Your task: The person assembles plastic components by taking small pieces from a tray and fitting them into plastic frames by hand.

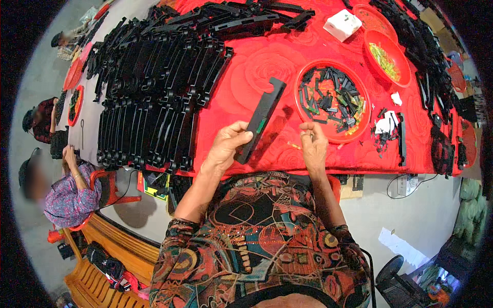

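The long black plastic strip (262, 119) in your left hand (226, 146) slants up and to the right, its notched end away from you, its near end gripped between your curled fingers and thumb above the red-covered surface (246, 77). Your right hand (313, 146) rests just beside it, fingertips pinched on something too small to make out. A red dish (303, 110) of small black parts sits just beyond.
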{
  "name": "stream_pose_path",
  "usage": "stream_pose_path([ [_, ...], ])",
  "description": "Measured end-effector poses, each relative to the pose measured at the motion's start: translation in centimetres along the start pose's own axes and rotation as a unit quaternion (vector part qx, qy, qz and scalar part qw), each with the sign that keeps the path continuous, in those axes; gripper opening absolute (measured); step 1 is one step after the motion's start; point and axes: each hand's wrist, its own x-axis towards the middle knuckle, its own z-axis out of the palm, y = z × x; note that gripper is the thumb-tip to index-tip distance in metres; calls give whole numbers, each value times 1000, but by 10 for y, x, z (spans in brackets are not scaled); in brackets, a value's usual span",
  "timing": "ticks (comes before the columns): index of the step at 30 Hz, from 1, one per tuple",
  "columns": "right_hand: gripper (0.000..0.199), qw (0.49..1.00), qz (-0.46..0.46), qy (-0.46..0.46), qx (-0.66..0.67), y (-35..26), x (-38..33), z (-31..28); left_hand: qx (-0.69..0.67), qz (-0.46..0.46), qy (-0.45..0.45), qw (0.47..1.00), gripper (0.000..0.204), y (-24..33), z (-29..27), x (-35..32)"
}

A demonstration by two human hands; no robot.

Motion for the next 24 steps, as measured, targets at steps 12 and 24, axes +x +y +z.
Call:
stream_pose_path([
  [12, 7, 995, 57, 83, 19, 12, 7, -36, 700, 337, 43, 627, 18, -3, -14, 9],
  [24, 7, 985, -24, 112, -130, 11, 55, -60, 723, 317, 37, 612, 13, -12, -17, 11],
])
